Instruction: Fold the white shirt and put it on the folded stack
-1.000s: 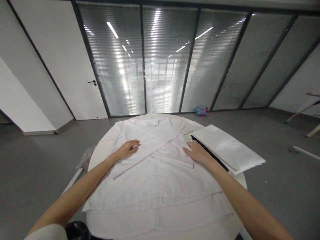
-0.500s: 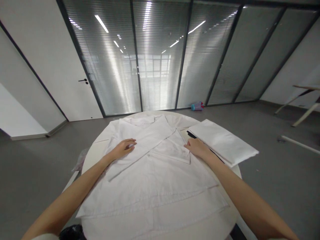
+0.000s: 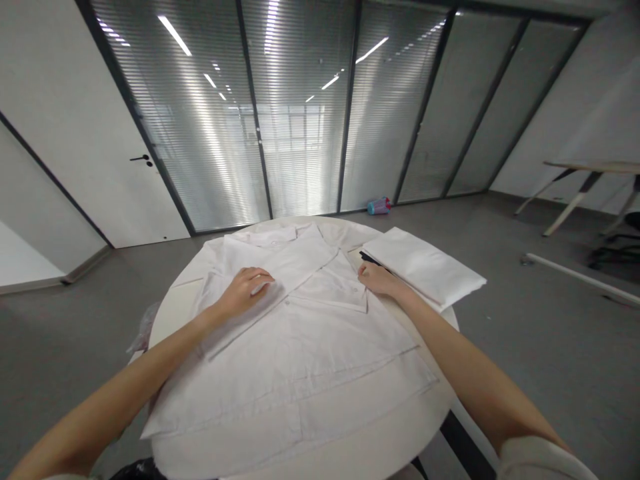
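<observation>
A white long-sleeved shirt (image 3: 300, 347) lies spread on a round, pale table (image 3: 390, 437), its sleeves folded across its upper part. Over the left part of the shirt, my left hand (image 3: 245, 291) is open, with fingers curved and the thumb apart; whether it touches the cloth is unclear. At the shirt's right edge, beside the folded sleeve, the fingers of my right hand (image 3: 379, 279) are pinched on the cloth. Just beyond that hand lies a folded white cloth bundle (image 3: 425, 267), with a dark strip (image 3: 369, 258) showing at its near left edge.
A blue and purple bin (image 3: 379, 206) lies on the floor by the glass partition (image 3: 295, 133). Back right stands another table (image 3: 595, 166) with angled legs. Clear plastic (image 3: 143, 330) hangs by the round table's left edge. A white door (image 3: 120, 193) is at the left.
My view has turned slightly to the right. My left hand has lifted a little and moved inward over the shirt. My right hand stays at the shirt's right edge.
</observation>
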`<action>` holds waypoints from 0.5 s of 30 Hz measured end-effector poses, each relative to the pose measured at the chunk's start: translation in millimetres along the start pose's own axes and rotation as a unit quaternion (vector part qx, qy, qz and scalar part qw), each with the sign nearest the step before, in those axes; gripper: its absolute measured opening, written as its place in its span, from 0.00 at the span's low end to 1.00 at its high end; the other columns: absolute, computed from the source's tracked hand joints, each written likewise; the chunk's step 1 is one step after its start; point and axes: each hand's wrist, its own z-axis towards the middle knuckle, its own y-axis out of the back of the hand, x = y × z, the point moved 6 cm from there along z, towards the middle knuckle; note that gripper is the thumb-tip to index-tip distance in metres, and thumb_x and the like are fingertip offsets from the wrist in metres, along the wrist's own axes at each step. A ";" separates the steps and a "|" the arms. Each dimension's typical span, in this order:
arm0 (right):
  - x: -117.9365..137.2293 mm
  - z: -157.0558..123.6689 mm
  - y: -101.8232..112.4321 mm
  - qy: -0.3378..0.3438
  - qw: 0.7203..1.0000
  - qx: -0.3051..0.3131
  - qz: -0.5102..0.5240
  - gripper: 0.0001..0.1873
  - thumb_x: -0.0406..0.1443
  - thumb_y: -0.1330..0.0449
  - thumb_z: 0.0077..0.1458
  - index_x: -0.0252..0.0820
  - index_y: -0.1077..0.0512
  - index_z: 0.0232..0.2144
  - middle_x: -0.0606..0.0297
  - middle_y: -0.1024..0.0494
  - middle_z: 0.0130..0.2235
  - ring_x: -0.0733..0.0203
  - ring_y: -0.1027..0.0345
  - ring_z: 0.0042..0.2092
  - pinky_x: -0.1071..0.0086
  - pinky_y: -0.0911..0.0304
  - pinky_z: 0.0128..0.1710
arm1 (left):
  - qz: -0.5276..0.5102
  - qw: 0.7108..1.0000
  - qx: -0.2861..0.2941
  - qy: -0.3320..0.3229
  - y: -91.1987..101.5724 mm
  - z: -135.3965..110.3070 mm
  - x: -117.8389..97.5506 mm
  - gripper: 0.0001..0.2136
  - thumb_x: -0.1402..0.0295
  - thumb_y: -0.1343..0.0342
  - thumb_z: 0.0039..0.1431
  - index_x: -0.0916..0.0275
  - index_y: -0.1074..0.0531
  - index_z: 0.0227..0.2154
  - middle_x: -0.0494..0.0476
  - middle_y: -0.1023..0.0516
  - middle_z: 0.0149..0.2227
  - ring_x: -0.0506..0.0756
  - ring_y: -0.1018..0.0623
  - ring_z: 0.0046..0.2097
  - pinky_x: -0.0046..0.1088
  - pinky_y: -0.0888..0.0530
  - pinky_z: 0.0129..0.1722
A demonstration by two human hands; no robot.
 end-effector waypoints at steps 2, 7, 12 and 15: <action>-3.1 1.0 -0.7 -0.005 1.000 -0.008 0.011 0.15 0.32 0.45 0.59 0.36 0.29 0.48 0.57 0.19 0.37 0.58 0.27 0.34 0.72 0.41 0.35 | -0.033 0.994 0.066 -0.080 -12.8 17.4 -50.6 0.14 0.65 0.53 0.69 0.58 0.22 0.44 0.60 0.20 0.44 0.56 0.22 0.46 0.35 0.28 0.51; -8.3 4.0 -3.3 -0.003 0.999 -0.024 0.030 0.17 0.32 0.47 0.59 0.36 0.30 0.50 0.59 0.20 0.34 0.61 0.29 0.30 0.72 0.42 0.32 | -0.003 0.934 0.129 -0.333 -61.6 52.7 -182.6 0.17 0.75 0.55 0.67 0.58 0.28 0.54 0.58 0.22 0.50 0.54 0.22 0.47 0.31 0.29 0.46; -8.5 4.5 -2.6 0.018 0.998 -0.045 0.034 0.20 0.33 0.47 0.58 0.36 0.30 0.52 0.55 0.19 0.40 0.58 0.27 0.34 0.71 0.39 0.37 | 0.083 0.888 0.052 -0.448 -115.5 73.4 -242.5 0.11 0.72 0.51 0.69 0.63 0.28 0.50 0.62 0.23 0.48 0.56 0.23 0.46 0.32 0.32 0.36; -8.5 7.5 -3.9 0.027 0.997 -0.053 0.041 0.22 0.33 0.46 0.57 0.34 0.30 0.54 0.52 0.20 0.44 0.55 0.25 0.39 0.69 0.37 0.42 | 0.098 0.888 0.041 -0.447 -134.0 80.0 -247.5 0.12 0.72 0.52 0.69 0.63 0.28 0.50 0.62 0.23 0.44 0.56 0.23 0.42 0.33 0.33 0.35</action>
